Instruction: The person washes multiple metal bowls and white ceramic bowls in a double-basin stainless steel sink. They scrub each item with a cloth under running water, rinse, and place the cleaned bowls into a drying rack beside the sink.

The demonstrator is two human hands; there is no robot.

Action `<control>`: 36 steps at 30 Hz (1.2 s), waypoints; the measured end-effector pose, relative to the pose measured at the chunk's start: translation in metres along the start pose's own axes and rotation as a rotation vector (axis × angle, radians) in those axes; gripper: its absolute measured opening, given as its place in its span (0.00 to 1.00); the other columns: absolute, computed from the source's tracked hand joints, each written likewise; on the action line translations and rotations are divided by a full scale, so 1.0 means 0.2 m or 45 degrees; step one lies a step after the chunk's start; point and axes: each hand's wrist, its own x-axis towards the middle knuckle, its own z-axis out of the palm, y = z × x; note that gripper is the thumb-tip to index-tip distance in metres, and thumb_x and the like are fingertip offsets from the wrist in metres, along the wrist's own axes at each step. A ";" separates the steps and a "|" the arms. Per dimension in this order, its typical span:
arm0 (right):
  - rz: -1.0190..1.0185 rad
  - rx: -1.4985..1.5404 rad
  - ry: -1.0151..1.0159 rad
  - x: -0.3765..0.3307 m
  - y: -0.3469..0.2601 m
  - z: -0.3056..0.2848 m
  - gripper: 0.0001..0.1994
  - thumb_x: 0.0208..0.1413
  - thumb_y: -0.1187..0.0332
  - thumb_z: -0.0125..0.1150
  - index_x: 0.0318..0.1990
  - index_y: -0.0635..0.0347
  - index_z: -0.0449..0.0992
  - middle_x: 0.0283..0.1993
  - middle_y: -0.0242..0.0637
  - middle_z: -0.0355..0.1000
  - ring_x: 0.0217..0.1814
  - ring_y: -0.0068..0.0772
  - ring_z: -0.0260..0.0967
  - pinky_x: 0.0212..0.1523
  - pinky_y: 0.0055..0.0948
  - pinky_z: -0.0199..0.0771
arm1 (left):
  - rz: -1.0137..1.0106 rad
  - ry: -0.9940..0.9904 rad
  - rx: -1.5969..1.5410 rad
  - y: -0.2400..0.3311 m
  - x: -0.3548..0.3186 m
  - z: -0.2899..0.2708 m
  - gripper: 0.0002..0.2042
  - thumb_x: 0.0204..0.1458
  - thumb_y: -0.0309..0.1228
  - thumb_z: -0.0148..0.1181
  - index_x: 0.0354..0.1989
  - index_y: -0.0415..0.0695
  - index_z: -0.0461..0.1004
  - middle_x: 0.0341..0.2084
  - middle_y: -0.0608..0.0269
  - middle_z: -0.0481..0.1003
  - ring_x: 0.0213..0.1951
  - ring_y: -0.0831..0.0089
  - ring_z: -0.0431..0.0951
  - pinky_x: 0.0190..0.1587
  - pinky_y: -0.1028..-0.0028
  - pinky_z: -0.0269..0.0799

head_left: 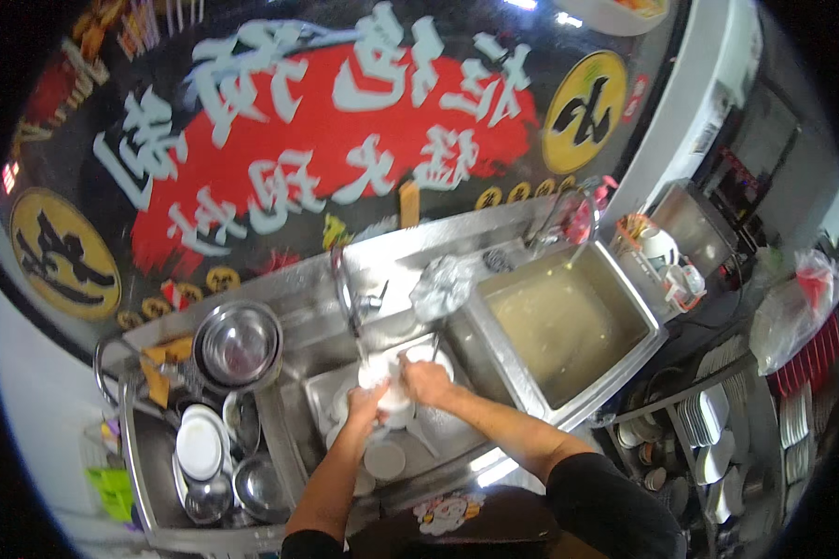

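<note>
Hands (365,403) gripping, white dish (376,374) between (under tap (342,289))

On my feed I see smooth metal on the sink (508,368), glossier metal on the stacked bowls (238,343), smooth white dishes (384,460), and shiny, crinkled plastic bag (788,321).

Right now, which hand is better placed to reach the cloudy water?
Probably the right hand: it is nearer the cloudy water, and its forearm lies on that side. The left hand is farther across, at the white dishware.
</note>
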 end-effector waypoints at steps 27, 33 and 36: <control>0.348 1.583 -0.020 0.05 -0.05 0.19 0.22 0.56 0.48 0.58 0.35 0.62 0.75 0.18 0.33 0.71 0.11 0.23 0.62 0.10 0.18 0.57 | 0.861 0.210 0.349 0.50 -0.47 -0.06 0.26 0.49 0.20 0.50 0.60 0.41 0.59 0.51 0.42 0.69 0.50 0.45 0.71 0.51 0.59 0.68; -0.195 1.161 0.146 0.13 -0.17 0.00 0.17 0.53 0.58 0.63 0.22 0.64 0.72 0.16 0.30 0.66 0.18 0.17 0.59 0.18 0.24 0.58 | 0.895 0.330 1.224 0.54 -0.56 -0.33 0.25 0.47 0.21 0.51 0.58 0.47 0.63 0.47 0.51 0.72 0.41 0.53 0.76 0.41 0.61 0.74; -0.244 1.109 0.074 0.19 -0.18 -0.07 0.15 0.54 0.63 0.63 0.22 0.64 0.71 0.18 0.29 0.66 0.21 0.16 0.58 0.22 0.23 0.60 | 1.154 0.796 1.504 0.45 -0.47 -0.54 0.21 0.45 0.21 0.51 0.52 0.39 0.67 0.41 0.55 0.72 0.34 0.61 0.79 0.29 0.69 0.75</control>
